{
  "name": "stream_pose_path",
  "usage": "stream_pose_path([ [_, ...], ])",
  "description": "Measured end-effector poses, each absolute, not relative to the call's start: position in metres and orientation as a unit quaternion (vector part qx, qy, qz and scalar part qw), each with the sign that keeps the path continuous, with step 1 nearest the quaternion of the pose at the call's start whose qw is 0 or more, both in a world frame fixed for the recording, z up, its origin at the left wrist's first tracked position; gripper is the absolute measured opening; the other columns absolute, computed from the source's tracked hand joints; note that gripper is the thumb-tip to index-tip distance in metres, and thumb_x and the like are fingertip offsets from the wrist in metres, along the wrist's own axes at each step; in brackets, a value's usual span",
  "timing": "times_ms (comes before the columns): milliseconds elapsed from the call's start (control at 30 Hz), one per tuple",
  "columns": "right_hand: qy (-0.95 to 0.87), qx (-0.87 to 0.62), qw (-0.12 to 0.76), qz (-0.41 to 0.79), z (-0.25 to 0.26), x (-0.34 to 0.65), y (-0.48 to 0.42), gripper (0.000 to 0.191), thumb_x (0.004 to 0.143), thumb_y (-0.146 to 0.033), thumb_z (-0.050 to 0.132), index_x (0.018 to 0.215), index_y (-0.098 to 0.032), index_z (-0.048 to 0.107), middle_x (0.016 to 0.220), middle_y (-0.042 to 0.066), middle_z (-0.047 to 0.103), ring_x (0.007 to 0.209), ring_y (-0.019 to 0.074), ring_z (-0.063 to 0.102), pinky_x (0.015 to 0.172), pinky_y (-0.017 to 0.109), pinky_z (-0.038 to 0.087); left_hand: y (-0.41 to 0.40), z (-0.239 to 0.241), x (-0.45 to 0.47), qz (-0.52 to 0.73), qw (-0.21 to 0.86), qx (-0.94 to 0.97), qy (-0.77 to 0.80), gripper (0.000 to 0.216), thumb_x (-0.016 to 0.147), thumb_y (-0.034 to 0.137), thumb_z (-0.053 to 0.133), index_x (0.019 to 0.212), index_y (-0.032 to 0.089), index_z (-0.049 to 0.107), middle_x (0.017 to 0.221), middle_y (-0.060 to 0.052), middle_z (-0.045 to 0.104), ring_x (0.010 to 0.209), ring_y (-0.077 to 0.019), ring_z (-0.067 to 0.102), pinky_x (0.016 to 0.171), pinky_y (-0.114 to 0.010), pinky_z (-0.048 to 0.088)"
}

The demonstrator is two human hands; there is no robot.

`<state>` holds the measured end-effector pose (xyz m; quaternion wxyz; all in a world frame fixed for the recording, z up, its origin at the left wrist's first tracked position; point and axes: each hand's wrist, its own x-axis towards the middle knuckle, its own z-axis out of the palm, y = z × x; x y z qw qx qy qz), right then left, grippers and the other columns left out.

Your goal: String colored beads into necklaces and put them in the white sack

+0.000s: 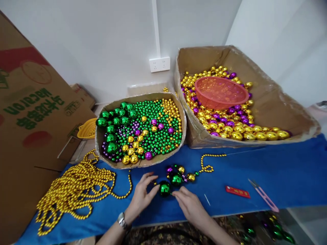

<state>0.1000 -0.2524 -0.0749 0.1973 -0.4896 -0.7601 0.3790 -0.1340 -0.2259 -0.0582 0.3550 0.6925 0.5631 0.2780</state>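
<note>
My left hand and my right hand meet over a large green ball on the blue cloth. Fingertips of both hands pinch at its sides. The ball is the near end of a short strand of green, purple and gold balls, which runs on into a thin gold bead chain. A watch sits on my left wrist.
A cardboard tray of green, gold and purple beads stands behind the hands. A bigger box at right holds gold and purple balls and a red bowl. Gold bead strands pile at left. Thread snips and a red packet lie right.
</note>
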Motion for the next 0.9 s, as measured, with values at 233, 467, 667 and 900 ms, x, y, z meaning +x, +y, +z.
stream_pose_path([
  [233,-0.792,-0.497,0.136,0.327,-0.083,0.094,-0.255,0.036,0.091,-0.015,0.035,0.114,-0.021,0.062,0.091,0.008,0.061,0.081,0.0181,0.061,0.071,0.027,0.046,-0.231,-0.072,-0.12,0.199,0.179,0.853,0.448,0.05,0.084,0.04,0.058,0.132,0.027,0.049,0.13,-0.012,0.05,0.121,-0.0289,0.045,0.098,-0.051,0.042],
  [467,-0.807,-0.478,0.094,0.332,-0.031,0.181,-0.234,0.027,0.09,-0.024,0.042,0.092,-0.026,0.069,0.083,0.005,0.063,0.077,0.0174,0.061,0.067,0.024,0.045,-0.229,-0.081,-0.12,0.199,0.182,0.848,0.456,0.047,0.088,0.035,0.053,0.133,0.024,0.046,0.125,-0.013,0.053,0.114,-0.025,0.051,0.094,-0.043,0.048],
  [667,-0.79,-0.473,0.074,0.384,0.013,0.204,-0.229,0.026,0.092,-0.031,0.044,0.1,-0.028,0.069,0.089,0.005,0.064,0.083,0.0194,0.061,0.071,0.027,0.045,-0.228,-0.05,-0.108,0.205,0.077,0.887,0.406,0.059,0.084,0.037,0.057,0.137,0.018,0.041,0.137,-0.017,0.045,0.131,-0.0351,0.035,0.103,-0.058,0.033],
  [900,-0.822,-0.415,0.117,0.371,-0.003,0.154,-0.218,0.029,0.097,-0.029,0.039,0.099,-0.024,0.067,0.089,0.003,0.067,0.083,0.0143,0.061,0.074,0.024,0.046,-0.227,-0.032,-0.063,0.138,0.031,0.945,0.294,0.024,0.089,0.013,0.047,0.111,0.012,0.058,0.079,-0.005,0.063,0.081,-0.0187,0.059,0.099,-0.048,0.038],
])
